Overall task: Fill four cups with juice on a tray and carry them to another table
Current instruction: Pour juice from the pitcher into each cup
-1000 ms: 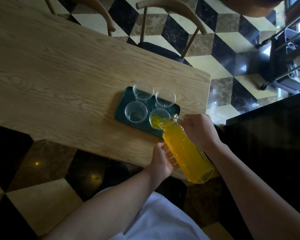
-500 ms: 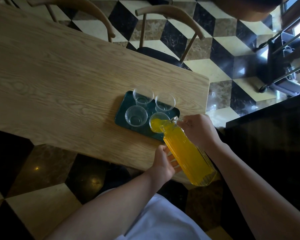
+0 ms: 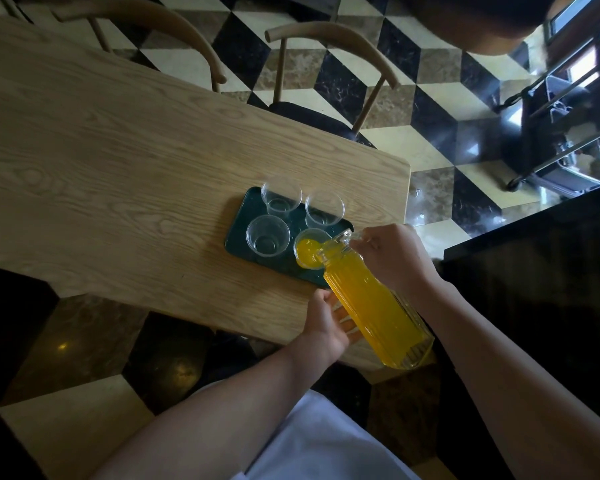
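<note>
As the right hand grips the tilted carafe at the neck, the left hand supports it with straight fingers, juice entering one cup on the tray

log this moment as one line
phase: pouring | right hand: grips pitcher neck | left hand: supports pitcher | cup at spout: holds juice | three cups: empty
</note>
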A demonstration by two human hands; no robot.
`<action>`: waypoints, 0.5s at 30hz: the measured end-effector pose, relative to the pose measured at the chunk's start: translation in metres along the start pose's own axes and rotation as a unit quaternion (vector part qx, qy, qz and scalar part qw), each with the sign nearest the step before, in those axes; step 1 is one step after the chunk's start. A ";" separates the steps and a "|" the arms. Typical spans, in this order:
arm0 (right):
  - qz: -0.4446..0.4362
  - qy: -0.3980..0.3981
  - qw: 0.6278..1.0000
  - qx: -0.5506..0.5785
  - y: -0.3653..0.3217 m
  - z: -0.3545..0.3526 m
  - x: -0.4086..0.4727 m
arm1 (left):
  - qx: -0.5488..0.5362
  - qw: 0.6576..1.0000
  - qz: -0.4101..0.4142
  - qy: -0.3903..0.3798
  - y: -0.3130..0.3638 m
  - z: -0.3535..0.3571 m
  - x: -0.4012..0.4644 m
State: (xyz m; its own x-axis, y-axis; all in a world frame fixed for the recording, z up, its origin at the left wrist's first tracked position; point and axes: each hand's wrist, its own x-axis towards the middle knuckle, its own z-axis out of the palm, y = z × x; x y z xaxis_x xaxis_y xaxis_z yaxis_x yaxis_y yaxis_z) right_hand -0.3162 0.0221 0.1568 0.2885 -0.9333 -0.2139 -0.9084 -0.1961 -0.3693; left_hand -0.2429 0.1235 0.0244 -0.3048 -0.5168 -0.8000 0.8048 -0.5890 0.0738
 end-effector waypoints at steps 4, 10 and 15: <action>-0.005 0.006 1.000 0.003 -0.004 -0.005 -0.001 | -0.003 1.000 0.002 0.000 0.003 0.003 -0.003; -0.034 0.053 0.997 0.050 -0.001 -0.010 -0.008 | 0.019 0.999 0.046 0.007 0.014 0.005 -0.008; -0.048 0.137 0.979 0.142 0.008 0.000 -0.021 | 0.111 0.982 0.151 0.012 0.018 0.005 -0.008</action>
State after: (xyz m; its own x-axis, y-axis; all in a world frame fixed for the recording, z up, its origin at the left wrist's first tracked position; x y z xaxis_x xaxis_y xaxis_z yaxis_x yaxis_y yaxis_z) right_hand -0.3290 0.0400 0.1581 0.2404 -0.9681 0.0709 -0.7494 -0.2315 -0.6203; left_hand -0.2287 0.1145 0.0351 -0.0540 -0.6754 -0.7355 0.7251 -0.5329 0.4361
